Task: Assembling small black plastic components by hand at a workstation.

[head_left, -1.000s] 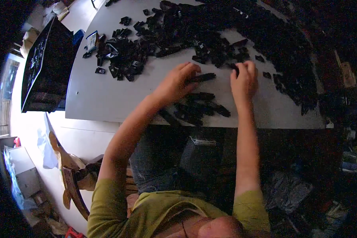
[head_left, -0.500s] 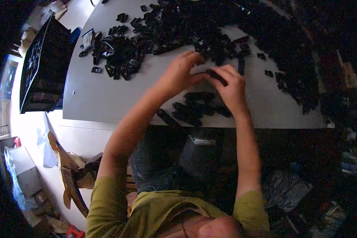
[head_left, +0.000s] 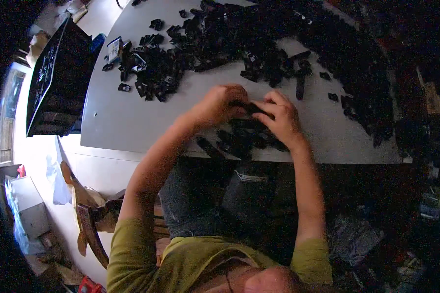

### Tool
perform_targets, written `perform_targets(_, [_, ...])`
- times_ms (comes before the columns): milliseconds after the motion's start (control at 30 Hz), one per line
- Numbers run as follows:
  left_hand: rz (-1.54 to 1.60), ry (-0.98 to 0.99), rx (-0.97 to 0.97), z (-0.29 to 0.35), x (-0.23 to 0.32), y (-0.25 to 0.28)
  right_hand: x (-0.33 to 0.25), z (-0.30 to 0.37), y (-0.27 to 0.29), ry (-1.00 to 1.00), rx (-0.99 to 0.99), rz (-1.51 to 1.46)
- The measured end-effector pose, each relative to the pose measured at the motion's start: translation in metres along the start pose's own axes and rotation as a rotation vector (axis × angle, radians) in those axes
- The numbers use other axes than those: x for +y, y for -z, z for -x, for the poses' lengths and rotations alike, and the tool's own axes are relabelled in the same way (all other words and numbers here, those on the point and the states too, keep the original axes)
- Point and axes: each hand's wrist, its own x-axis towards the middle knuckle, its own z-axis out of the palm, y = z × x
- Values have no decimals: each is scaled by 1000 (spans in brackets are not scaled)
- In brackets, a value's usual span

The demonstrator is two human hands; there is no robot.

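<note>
Over the near middle of the grey table (head_left: pixel 127 119), my hands are closed on a narrow black piece (head_left: pixel 252 107), its kind too dark to make out. My left hand (head_left: pixel 224 101) grips one end with bent fingers. At the other end, my right hand (head_left: pixel 281 117) pinches it between thumb and fingers. Just below my hands lies a small heap of long black pieces (head_left: pixel 242 139), partly covered by them. One more long black piece (head_left: pixel 210 147) rests at the heap's left side, near the table edge.
Many small black plastic parts (head_left: pixel 156 80) are spread across the table's far side, with a dark mass (head_left: pixel 347 53) of them to the right. A pale packet (head_left: pixel 114 50) lies at the far left. Beside the table stands a black crate (head_left: pixel 58 83); a wooden chair (head_left: pixel 90 224) is lower left.
My left hand has come down toward me and its fingers have closed on the black piece. My right hand has shifted slightly nearer, still holding it.
</note>
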Motion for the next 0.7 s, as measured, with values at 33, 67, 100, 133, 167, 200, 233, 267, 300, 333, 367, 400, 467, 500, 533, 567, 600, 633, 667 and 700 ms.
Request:
perform_targets(33, [-48,-39,-45,3,2,7,-2,-3,-1,6,3,-1])
perform_targets(67, [-91,-83,-90,5,3,11,-3,-8,0,-62,15,-56])
perform_targets(100, [-96,-85,-88,7,-4,16,-6,-14,0,-127,27,-117])
perform_targets(133, [149,116,184,7,-18,21,-7,-26,-1,-123,30,-118])
perform_targets(167, [391,324,457,9,-26,25,-7,-41,-5,-36,111,89])
perform_targets(200, [393,323,455,5,-19,30,-5,-52,-6,45,193,307])
perform_targets(233, [-268,235,435,0,-11,37,-5,-59,-7,44,193,310])
perform_targets(267, [-932,130,388,-2,-5,45,-6,-68,-8,-8,93,365])
perform_targets(300, [-953,92,438,-2,-7,42,-7,-74,-9,-60,-8,420])
perform_targets(333, [-956,93,442,-1,-4,39,-8,-74,-9,-56,-7,421])
perform_targets(367, [-815,103,387,1,-1,36,-8,-70,-10,1,70,304])
perform_targets(400, [-673,112,332,4,1,33,-8,-64,-10,56,145,186])
perform_targets(467, [-544,121,345,7,-1,24,-2,-48,-7,-10,161,84])
perform_targets(500, [-399,156,256,7,-2,20,2,-39,-5,-78,178,-22])
perform_targets(533, [-254,188,167,6,-3,16,4,-29,-4,-80,172,-20])
perform_targets(567, [-251,190,167,6,-4,15,6,-20,-2,-134,148,50])
perform_targets(600, [-386,61,236,5,-4,15,6,-14,-3,-187,124,120])
perform_targets(633, [-520,-69,305,4,-5,15,6,-11,-6,-188,122,120])
perform_targets(667, [-516,-74,305,0,-6,15,7,-8,-6,-219,116,60])
perform_targets(700, [-537,-129,238,-4,-6,16,7,-6,-8,-249,110,-1])
